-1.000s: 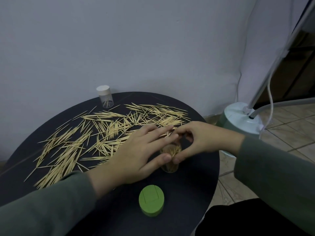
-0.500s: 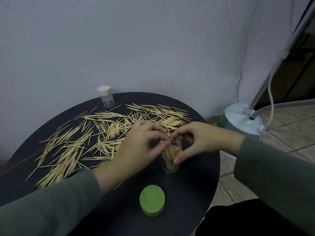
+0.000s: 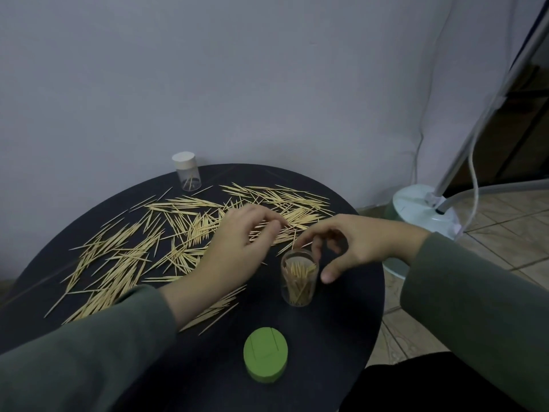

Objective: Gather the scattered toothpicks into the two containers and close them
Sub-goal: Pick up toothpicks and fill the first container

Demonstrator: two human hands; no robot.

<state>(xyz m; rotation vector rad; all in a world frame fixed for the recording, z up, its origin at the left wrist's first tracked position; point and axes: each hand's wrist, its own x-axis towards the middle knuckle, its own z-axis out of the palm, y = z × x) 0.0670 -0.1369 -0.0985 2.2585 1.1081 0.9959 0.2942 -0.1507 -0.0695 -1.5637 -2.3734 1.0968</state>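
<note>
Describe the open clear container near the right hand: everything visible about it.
The clear container is a small see-through cylinder, plastic by its look, standing upright and lidless on the dark round table. Toothpicks fill much of it, standing and leaning inside. The right hand arches over its rim, fingertips at the rim's far edge; whether they touch is unclear. The green lid lies apart, nearer the camera.

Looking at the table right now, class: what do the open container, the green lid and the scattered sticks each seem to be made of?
Open container: clear, glossy plastic, probably; the toothpicks inside show through its wall.
Green lid: matte, opaque plastic by its look, with moulded lines on top.
Scattered toothpicks: pale, unfinished wood or bamboo; thin, pointed, dull yellow.
</note>
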